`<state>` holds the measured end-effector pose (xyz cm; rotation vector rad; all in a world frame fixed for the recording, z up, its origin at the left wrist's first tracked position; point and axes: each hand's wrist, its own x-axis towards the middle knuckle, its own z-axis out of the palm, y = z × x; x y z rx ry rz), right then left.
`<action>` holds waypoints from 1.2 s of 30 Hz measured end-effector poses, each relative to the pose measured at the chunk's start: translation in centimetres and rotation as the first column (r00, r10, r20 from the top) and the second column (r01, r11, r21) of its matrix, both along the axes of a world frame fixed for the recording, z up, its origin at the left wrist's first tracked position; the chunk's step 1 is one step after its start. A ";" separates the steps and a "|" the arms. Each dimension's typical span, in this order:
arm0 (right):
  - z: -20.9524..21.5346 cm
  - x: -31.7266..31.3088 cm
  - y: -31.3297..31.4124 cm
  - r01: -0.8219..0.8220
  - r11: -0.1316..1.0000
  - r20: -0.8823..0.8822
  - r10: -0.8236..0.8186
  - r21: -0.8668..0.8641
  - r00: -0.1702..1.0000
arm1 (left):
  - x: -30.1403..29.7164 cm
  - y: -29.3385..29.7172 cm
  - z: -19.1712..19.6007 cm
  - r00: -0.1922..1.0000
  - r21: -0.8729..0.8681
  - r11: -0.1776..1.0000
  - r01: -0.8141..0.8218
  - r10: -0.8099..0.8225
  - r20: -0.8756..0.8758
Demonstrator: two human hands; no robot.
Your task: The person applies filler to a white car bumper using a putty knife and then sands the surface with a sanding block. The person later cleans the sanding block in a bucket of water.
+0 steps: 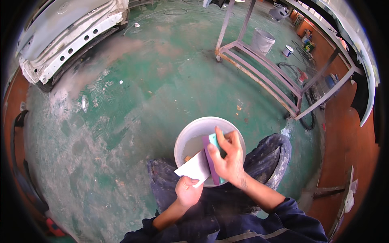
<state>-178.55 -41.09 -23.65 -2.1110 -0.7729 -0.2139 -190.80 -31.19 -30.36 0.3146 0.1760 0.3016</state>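
Observation:
A white bucket (180, 142) stands on the floor between my knees, with greyish liquid and a small tan piece inside. Over its opening, my left hand (189, 192) grips the near end of a flat white rectangular piece (192, 168), thumb on top. My right hand (230, 160) is wrapped round a block with a teal back and a purple layer, which looks like a sanding block (209, 158). The block's purple side lies against the right end of the white piece, tilted on edge. My right fingers and palm hide part of the block.
A metal frame rack (259, 83) stands at the right, with a grey bucket (262, 40) and a small tin (287, 50) behind its rails. A stripped car body (69, 44) is at the upper left. Cables and hoses (310, 117) lie by the orange wall.

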 end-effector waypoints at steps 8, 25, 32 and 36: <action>-1.8 -1.2 -0.4 0.023 0.999 -0.035 -0.021 0.039 0.999 | 0.4 0.2 0.6 0.999 0.021 1.000 -0.017 0.017 0.028; -1.3 0.2 -0.6 0.145 0.989 -0.144 -0.138 0.041 0.980 | 0.0 -0.6 1.5 1.000 0.033 0.999 0.012 -0.012 0.000; -2.2 -2.2 -1.9 0.117 0.991 -0.015 -0.116 0.059 0.993 | 0.5 0.4 1.7 0.992 0.007 0.998 0.069 -0.069 0.109; -0.2 0.8 0.4 0.187 0.982 -0.100 -0.184 0.021 0.978 | -0.7 0.2 -0.1 0.984 -0.073 0.993 0.089 -0.076 0.159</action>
